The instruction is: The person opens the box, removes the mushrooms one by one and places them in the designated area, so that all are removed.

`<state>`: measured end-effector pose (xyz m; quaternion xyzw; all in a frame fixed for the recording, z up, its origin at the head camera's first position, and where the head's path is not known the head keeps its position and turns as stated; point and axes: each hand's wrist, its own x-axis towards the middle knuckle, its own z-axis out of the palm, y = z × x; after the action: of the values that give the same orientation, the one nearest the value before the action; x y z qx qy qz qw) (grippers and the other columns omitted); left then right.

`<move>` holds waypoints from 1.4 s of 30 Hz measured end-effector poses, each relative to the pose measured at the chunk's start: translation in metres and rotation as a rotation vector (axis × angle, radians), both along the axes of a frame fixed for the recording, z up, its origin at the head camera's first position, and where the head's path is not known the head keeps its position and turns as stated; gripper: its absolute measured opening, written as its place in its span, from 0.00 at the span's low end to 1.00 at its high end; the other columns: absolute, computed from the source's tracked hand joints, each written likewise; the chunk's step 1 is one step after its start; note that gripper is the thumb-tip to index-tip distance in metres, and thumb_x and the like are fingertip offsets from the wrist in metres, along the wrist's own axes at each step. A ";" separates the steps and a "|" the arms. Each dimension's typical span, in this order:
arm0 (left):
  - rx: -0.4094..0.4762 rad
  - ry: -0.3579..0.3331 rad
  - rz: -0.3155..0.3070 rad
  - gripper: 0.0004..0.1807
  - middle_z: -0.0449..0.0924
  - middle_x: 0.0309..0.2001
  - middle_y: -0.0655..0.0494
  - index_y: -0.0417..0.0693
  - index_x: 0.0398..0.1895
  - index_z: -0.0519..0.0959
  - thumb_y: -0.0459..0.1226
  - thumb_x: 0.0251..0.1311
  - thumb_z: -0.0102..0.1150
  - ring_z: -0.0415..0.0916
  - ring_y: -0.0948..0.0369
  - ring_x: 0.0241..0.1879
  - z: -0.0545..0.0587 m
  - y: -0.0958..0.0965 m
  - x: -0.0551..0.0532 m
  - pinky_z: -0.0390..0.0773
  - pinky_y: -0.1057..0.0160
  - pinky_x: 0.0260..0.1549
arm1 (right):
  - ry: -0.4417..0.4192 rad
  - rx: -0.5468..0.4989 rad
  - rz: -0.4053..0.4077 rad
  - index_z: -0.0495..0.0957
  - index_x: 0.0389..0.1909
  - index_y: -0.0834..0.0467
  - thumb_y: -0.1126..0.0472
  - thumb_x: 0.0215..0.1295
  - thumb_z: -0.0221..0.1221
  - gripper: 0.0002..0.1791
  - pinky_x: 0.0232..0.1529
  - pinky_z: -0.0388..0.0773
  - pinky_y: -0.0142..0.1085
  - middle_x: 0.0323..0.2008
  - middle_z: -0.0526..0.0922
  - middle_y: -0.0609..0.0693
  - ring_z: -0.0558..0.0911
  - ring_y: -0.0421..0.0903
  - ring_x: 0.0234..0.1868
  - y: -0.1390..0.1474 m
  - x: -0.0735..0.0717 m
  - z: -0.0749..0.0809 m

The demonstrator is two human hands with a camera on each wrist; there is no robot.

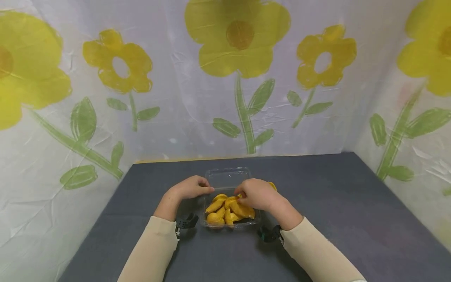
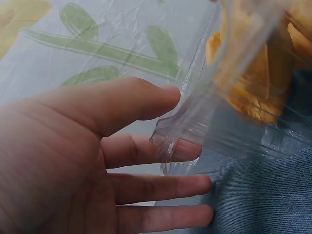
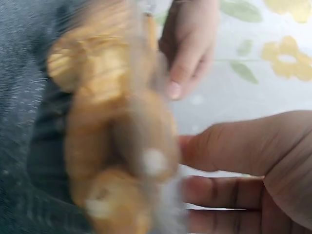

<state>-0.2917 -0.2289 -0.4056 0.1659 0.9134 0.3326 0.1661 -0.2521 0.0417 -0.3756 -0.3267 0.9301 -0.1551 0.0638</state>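
A clear plastic box [image 1: 230,226] sits on the dark table with its lid [image 1: 227,177] raised at the back. Several yellow, elongated pieces [image 1: 243,210] fill it; their exact kind cannot be told. My left hand [image 1: 190,188] is at the box's left back side. In the left wrist view its fingers are fairly straight, with the index fingertip [image 2: 187,150] behind the plastic corner and the thumb apart from it. My right hand [image 1: 258,194] is over the right back side. Blur in the right wrist view hides whether its thumb and fingers pinch the plastic or a piece.
Something yellow [image 1: 272,186] shows just beyond the right hand, mostly hidden. The dark tabletop [image 1: 334,219] spreads around the box. Sheets with painted flowers [image 1: 162,129] hang behind and at both sides. A dark strap [image 1: 188,221] hangs by the left wrist.
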 end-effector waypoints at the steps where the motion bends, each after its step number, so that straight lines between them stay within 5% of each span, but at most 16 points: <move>1: 0.003 -0.001 -0.002 0.15 0.79 0.35 0.49 0.46 0.41 0.86 0.48 0.74 0.60 0.67 0.59 0.29 0.000 0.000 0.000 0.67 0.57 0.30 | 0.022 0.006 0.008 0.88 0.50 0.55 0.61 0.70 0.66 0.11 0.28 0.72 0.36 0.32 0.86 0.48 0.76 0.40 0.25 -0.001 0.000 -0.001; 6: 0.012 -0.005 0.001 0.15 0.79 0.34 0.51 0.47 0.40 0.86 0.48 0.73 0.61 0.65 0.60 0.27 -0.008 -0.004 0.002 0.66 0.58 0.29 | 0.130 -0.003 0.003 0.90 0.42 0.53 0.65 0.67 0.67 0.08 0.29 0.79 0.36 0.41 0.89 0.48 0.84 0.44 0.34 -0.007 -0.001 -0.013; 11: 0.018 -0.011 0.020 0.15 0.71 0.25 0.56 0.46 0.36 0.84 0.48 0.72 0.61 0.61 0.61 0.23 -0.013 -0.007 0.006 0.63 0.60 0.26 | 0.195 -0.030 -0.014 0.91 0.38 0.52 0.63 0.65 0.68 0.05 0.23 0.74 0.33 0.36 0.88 0.46 0.80 0.40 0.27 -0.012 0.000 -0.020; 20: 0.015 0.004 0.034 0.15 0.71 0.26 0.56 0.45 0.36 0.84 0.48 0.72 0.61 0.62 0.61 0.24 -0.011 -0.016 0.008 0.64 0.59 0.27 | 0.277 -0.056 -0.049 0.88 0.35 0.52 0.59 0.64 0.68 0.01 0.22 0.74 0.35 0.34 0.85 0.43 0.80 0.40 0.27 -0.011 -0.002 -0.010; 33: 0.011 0.016 -0.041 0.16 0.74 0.27 0.54 0.46 0.35 0.84 0.49 0.72 0.62 0.64 0.60 0.24 -0.007 0.004 -0.012 0.66 0.60 0.27 | 0.097 -0.093 -0.229 0.82 0.37 0.50 0.61 0.64 0.66 0.03 0.30 0.75 0.40 0.29 0.80 0.40 0.76 0.39 0.26 0.025 0.001 0.018; 42: -0.010 0.012 -0.016 0.14 0.76 0.32 0.49 0.45 0.38 0.84 0.47 0.72 0.62 0.68 0.57 0.28 -0.008 0.010 -0.014 0.68 0.57 0.30 | 0.016 -0.124 -0.241 0.86 0.53 0.52 0.62 0.65 0.63 0.16 0.29 0.71 0.39 0.33 0.83 0.42 0.75 0.40 0.25 0.041 0.000 0.030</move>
<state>-0.3053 -0.2192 -0.4135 0.1745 0.9146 0.3257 0.1642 -0.2525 0.0831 -0.3459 -0.2169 0.9518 -0.2163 0.0167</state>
